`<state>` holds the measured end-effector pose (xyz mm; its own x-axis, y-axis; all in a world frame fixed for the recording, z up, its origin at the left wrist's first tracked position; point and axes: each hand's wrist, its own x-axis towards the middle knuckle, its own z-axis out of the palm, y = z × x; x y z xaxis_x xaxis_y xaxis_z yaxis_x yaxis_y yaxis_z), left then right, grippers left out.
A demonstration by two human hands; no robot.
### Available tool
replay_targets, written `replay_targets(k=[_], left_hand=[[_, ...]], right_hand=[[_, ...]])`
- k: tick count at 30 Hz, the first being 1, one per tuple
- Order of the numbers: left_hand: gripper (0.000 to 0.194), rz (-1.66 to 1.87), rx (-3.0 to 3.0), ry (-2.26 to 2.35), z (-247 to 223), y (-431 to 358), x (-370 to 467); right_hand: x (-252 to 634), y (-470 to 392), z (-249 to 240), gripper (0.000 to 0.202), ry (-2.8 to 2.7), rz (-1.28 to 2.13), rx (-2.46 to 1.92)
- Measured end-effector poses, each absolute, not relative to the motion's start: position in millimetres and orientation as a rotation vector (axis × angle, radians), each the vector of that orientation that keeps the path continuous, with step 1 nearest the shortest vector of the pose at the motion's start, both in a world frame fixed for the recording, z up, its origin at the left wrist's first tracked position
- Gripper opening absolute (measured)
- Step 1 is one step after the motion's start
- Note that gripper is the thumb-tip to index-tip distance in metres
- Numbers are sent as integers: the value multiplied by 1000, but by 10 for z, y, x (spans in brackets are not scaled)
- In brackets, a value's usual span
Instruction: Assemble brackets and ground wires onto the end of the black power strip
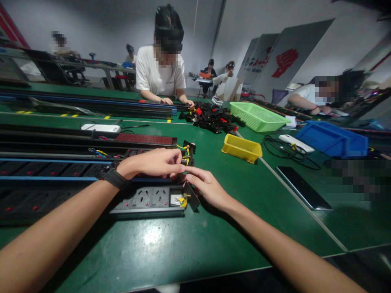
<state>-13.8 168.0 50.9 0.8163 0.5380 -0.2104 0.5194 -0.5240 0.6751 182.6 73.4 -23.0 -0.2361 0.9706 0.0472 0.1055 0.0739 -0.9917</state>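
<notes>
Several long black socket strips lie side by side on the green table, their ends near my hands. My left hand (pixel 152 162), with a black watch (pixel 111 175) on the wrist, reaches over the strips with its fingers curled at a strip's end. My right hand (pixel 207 187) meets it there from the right, fingertips pressed together. What the fingertips hold is too small to make out. Just below them, the nearest socket strip (pixel 146 199) has yellow wires (pixel 183 200) and a tilted black end plate (pixel 192 197) at its end. Another end plate (pixel 190 146) stands beyond my hands.
A yellow bin (pixel 242 148), a green basket (pixel 258 116) and a blue bin (pixel 332 138) stand to the right, near a black phone (pixel 302 187) and coiled cable (pixel 287 150). A heap of black parts (pixel 214 118) lies before a person (pixel 161 73) across the table.
</notes>
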Motion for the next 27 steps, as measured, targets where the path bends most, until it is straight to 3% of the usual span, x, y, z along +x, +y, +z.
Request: replay_targets(k=[5, 10, 19, 27], left_hand=[[44, 59, 2296, 817, 481, 1691, -123], [43, 125, 2437, 866, 456, 1701, -117], [38, 153, 2488, 856, 466, 1689, -116], [35, 141, 2447, 857, 473, 1672, -117]], right_hand=[[1836, 742, -233, 43, -1477, 1299, -1147], [1837, 757, -262, 52, -1463, 1308, -1116], [1869, 779, -304, 43, -1655, 1018, -1106], [1810, 803, -289, 34, -1612, 1090, -1126]])
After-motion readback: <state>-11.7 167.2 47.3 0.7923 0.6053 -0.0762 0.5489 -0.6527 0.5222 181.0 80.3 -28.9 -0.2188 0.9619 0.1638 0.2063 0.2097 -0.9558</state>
